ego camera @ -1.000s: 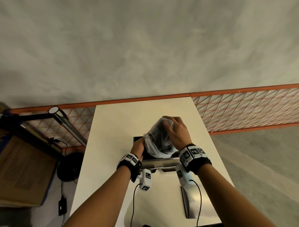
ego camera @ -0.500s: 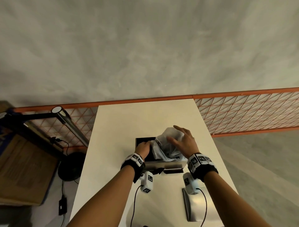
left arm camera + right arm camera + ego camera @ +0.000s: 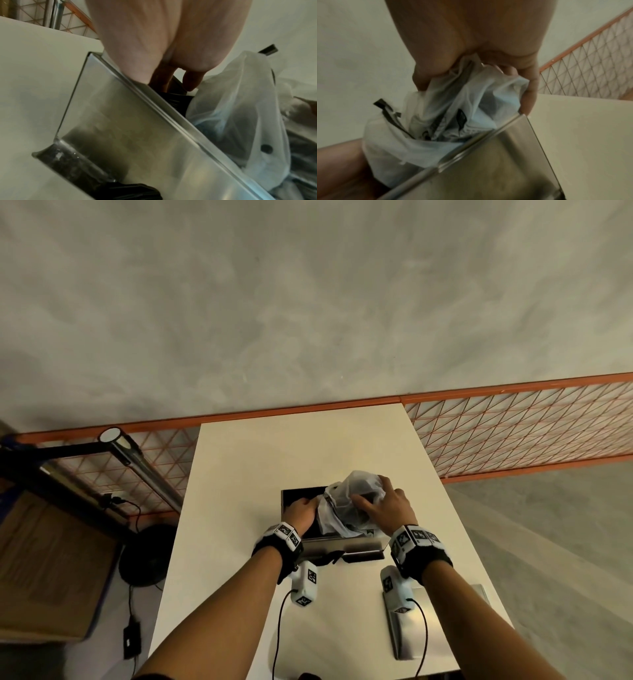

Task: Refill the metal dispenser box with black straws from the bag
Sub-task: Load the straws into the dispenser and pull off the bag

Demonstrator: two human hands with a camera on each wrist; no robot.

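The metal dispenser box (image 3: 342,544) stands open in the middle of the white table, with black straws (image 3: 297,496) showing in its left half. A translucent plastic bag (image 3: 356,487) with dark straws in it sits crumpled in the box's right half and sticks up above the rim. My right hand (image 3: 387,505) grips the bag (image 3: 453,108) from above, thumb and fingers curled round the plastic. My left hand (image 3: 301,510) lies on the near rim (image 3: 128,128), and its fingers (image 3: 159,78) reach down into the box beside the bag (image 3: 236,108), holding nothing that I can see.
The box's flat metal lid (image 3: 442,621) lies on the table (image 3: 274,457) at the near right. An orange mesh railing (image 3: 513,433) runs behind the table. To the left stand a metal pole (image 3: 137,463), a black fan and a cardboard box (image 3: 44,559).
The bag has sunk from above the box down into it. My right hand spread its fingers over the bag and now clasps it again. My left hand stays at the rim.
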